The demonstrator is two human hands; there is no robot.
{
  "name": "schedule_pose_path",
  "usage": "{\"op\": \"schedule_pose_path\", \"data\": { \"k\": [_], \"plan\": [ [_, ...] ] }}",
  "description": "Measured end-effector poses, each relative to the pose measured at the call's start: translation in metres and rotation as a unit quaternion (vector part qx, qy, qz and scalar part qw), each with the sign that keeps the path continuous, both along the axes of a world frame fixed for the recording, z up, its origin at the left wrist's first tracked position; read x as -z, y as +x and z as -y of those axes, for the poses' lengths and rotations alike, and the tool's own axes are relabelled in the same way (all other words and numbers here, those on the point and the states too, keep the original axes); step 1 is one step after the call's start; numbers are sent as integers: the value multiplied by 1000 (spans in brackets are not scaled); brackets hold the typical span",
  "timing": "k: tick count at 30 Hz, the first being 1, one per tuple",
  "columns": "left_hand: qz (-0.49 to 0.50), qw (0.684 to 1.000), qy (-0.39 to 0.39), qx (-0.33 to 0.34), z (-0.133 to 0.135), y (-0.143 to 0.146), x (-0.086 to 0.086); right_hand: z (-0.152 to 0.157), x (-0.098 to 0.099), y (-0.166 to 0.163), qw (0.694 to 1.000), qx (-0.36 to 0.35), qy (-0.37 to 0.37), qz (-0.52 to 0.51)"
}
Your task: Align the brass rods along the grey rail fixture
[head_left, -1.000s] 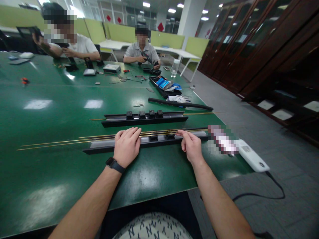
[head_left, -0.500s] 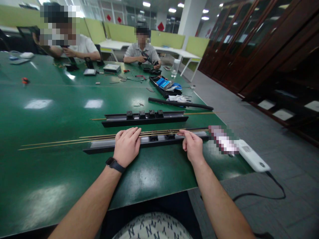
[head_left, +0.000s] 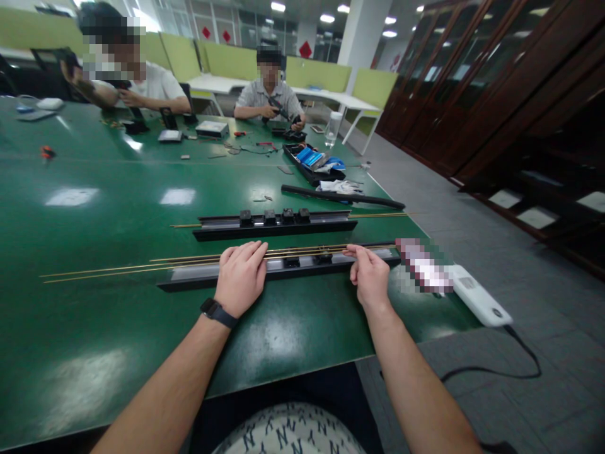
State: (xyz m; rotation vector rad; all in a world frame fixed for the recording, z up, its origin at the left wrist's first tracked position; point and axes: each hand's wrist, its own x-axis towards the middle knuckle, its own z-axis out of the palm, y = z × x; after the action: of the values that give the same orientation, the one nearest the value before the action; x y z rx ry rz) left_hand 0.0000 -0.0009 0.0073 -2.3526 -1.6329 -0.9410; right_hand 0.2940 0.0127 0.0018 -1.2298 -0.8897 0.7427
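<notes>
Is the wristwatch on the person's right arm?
No, the dark wristwatch sits behind the left hand, on the left wrist; the right hand, pinching a brass rod, has a bare wrist.

right hand (head_left: 371,276): shifted a little toward 3 o'clock.
brass rods (head_left: 118,269): slid toward 3 o'clock, left ends drawn in.
</notes>
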Motion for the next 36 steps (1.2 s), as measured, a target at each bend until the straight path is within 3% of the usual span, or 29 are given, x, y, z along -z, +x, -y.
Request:
{"op": "schedule_pose_path", "data": {
  "k": [11, 26, 36],
  "plan": [
    [-2, 1000, 2, -6, 0, 1, 1, -1, -1, 1, 1000, 2, -8, -13],
    [-6, 1000, 10, -12, 0, 1, 1, 4, 3, 1, 995, -95, -1, 35],
    [-13, 1000, 15, -10, 0, 0, 1, 4, 2, -1, 995, -86, -8, 42]
  ]
}}
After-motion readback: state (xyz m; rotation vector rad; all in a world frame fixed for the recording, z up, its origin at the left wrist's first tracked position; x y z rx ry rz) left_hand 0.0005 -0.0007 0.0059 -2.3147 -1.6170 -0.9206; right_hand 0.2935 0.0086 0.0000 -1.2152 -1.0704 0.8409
